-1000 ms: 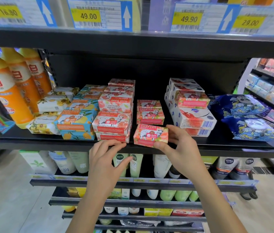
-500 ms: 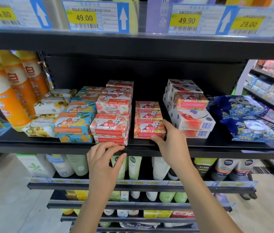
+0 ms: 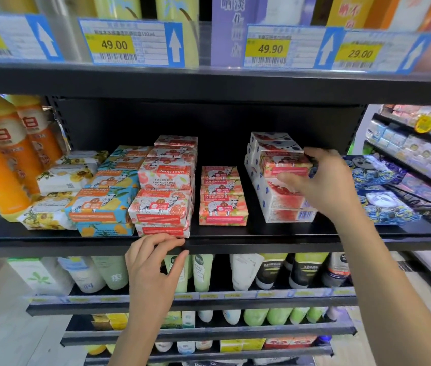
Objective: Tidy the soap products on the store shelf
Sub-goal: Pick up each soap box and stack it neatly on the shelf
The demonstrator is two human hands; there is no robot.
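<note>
**Right hand** [image 3: 322, 186]: grasping a pink soap box [image 3: 285, 165], with the fingers over its top far edge and the thumb against its front face. The box lies on top of the stack of white boxes [image 3: 283, 204], at 2 o'clock from the middle of the view. The palm sits at 4 o'clock of the box.

**Left hand** [image 3: 153, 262]: released and holding nothing. The fingertips rest on the front edge of the shelf [image 3: 288, 244], at 6 o'clock of the red goat-soap stack [image 3: 161, 207] and just beside its bottom box. Contact with that box cannot be told.

**Writing:**
- "Goat Soap" reads upside down on the upper red box.
- It reads upright on the teal box [image 3: 100, 204] at 9 o'clock of that stack.
- The price tags [image 3: 114, 44] on the rail above read "49.00", "49.90" and "29.00". The leftmost is cut off and ends in "6.80".
- The "49.00" tag also shows "150ml".
- Other print is too small to read.

**Counts:**
- Four price tags.
- Three orange bottles [image 3: 3, 165] at the 9 o'clock end of the shelf.
- The red stack is three boxes high at the front.
- A row of small pink boxes [image 3: 223, 210] stands between the red stack and the white boxes. It is at least three deep; the exact number cannot be told.
- Two blue patterned packs [image 3: 378, 178] at 3 o'clock of the right hand.
</note>
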